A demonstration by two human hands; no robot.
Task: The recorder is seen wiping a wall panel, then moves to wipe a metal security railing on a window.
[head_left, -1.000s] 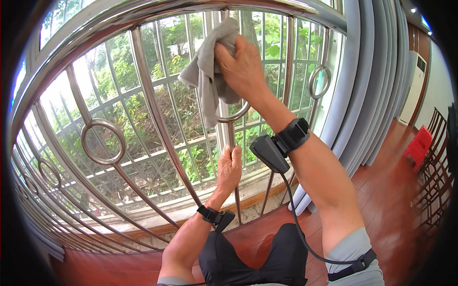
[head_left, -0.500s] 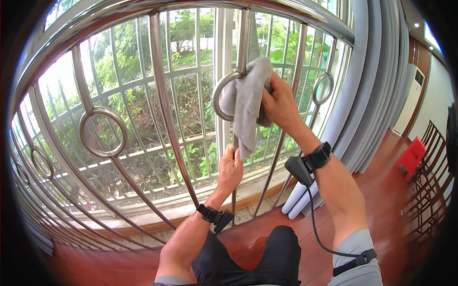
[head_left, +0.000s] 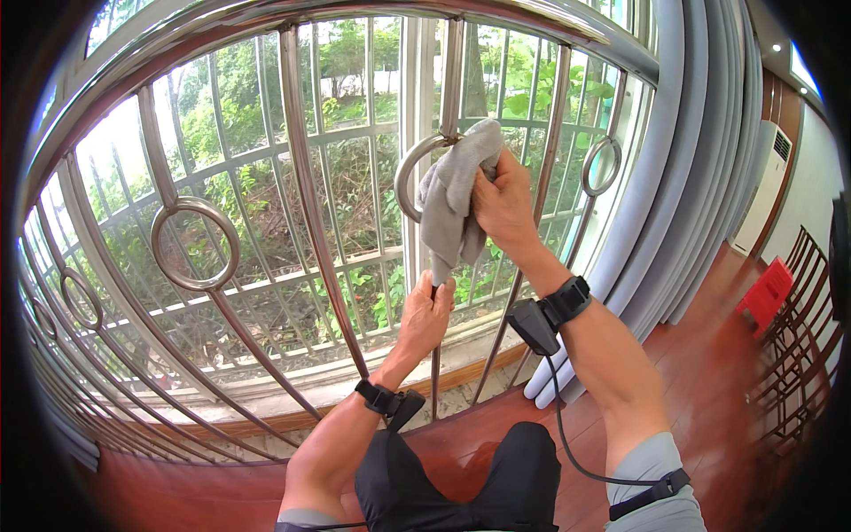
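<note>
A grey cloth [head_left: 452, 199] is draped over the right side of a shiny metal ring [head_left: 407, 177] in the railing. My right hand [head_left: 507, 202] grips the cloth at the ring's right edge, fingers partly hidden behind it. Just below the ring, my left hand [head_left: 427, 310] is closed around the thin upright bar [head_left: 435, 377] that carries it. The cloth's lower end hangs down to the fingertips of my left hand. Each wrist wears a black strap with a small box.
The curved metal top rail [head_left: 355, 15] runs above, with several bars and another ring [head_left: 195, 244] to the left. Behind stands a barred window with greenery outside. Grey curtains [head_left: 683, 160] hang at the right. A red object [head_left: 766, 297] and dark wooden chairs [head_left: 802, 328] stand farther right.
My right hand has moved slightly down and left with the cloth, which now bunches lower and tighter against the ring. My left hand stays on the bar.
</note>
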